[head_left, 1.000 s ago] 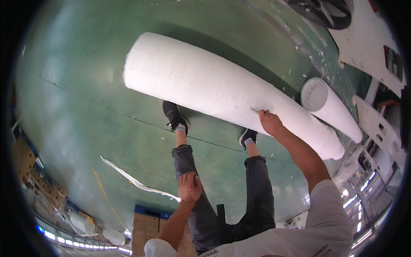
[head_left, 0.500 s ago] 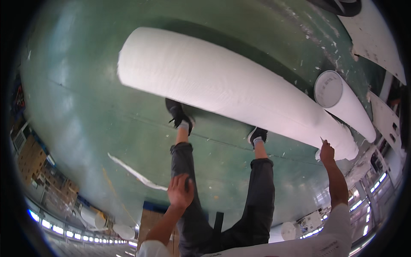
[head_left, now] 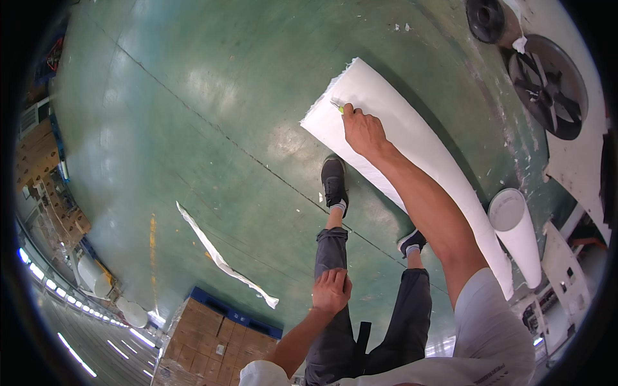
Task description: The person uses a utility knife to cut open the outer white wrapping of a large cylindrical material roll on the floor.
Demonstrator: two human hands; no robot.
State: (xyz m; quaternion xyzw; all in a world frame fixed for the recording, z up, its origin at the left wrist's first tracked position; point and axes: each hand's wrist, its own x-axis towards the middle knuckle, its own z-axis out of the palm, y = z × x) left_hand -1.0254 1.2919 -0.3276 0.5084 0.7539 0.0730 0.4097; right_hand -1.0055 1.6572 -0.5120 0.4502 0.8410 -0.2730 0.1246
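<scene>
A long white roll of soft, fibrous sheet (head_left: 412,138) lies on the floor in front of my feet, its ragged left end facing the far left. My right hand (head_left: 365,134) reaches over that end, fingers closed round a small knife (head_left: 341,109) with a yellow-green handle. The blade points toward the ragged edge; whether it touches the roll I cannot tell. My left hand (head_left: 331,291) rests on my left knee, fingers draped over the dark trouser leg (head_left: 332,251), and nothing shows in it.
A white hollow tube (head_left: 520,248) lies to the right of the roll. Black wheel-like discs (head_left: 547,87) sit on a pale panel at the far right. A white strip (head_left: 215,254) lies on the green floor at left. Stacked cartons (head_left: 206,341) on a blue pallet stand near left.
My right hand has moved with the knife from the roll's right end across to its left end. The view has swung left. My left hand stays on my knee.
</scene>
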